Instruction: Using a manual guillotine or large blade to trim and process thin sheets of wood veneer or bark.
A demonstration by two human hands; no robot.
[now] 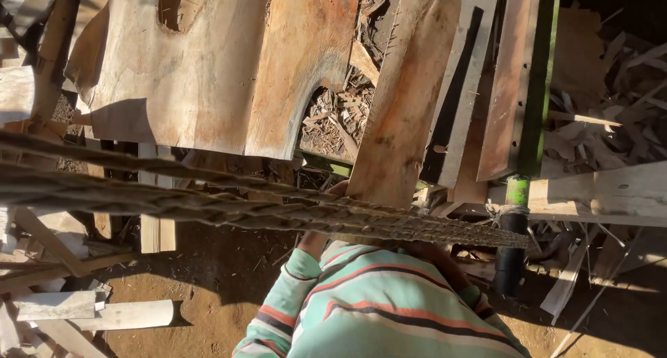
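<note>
so this is looking straight down at a wood pile in hard sun. far left there's a scatter of offcuts (55, 306) on the dirt, pale and short, well away from anything being handled. above them a big wide slab (208, 73) with a notch bitten out of its top edge leans across the stack.

running left to right across the whole middle is a bundle of twisted ropes (208, 198), ending at a green and black post (515, 212) on the right. it cuts right across the arms, so it hides a lot.

just right of centre is the narrow plank (410, 101), the piece being handled. its long axis runs up and away from the body, tilted a bit to the right, with the near end coming down just above the ropes. the left hand (338, 188) is right at that near end, on its left corner, only a sliver showing. looks like it's touching the wood but i can't tell whether the fingers are wrapped or flat. the striped sleeve (278, 309) leads up to it.

right hand is under the ropes somewhere and isn't visible, so no call on it. the left is the only one visibly near the plank.

further right, more boards (507, 87) lean alongside, touching or nearly so.
</note>
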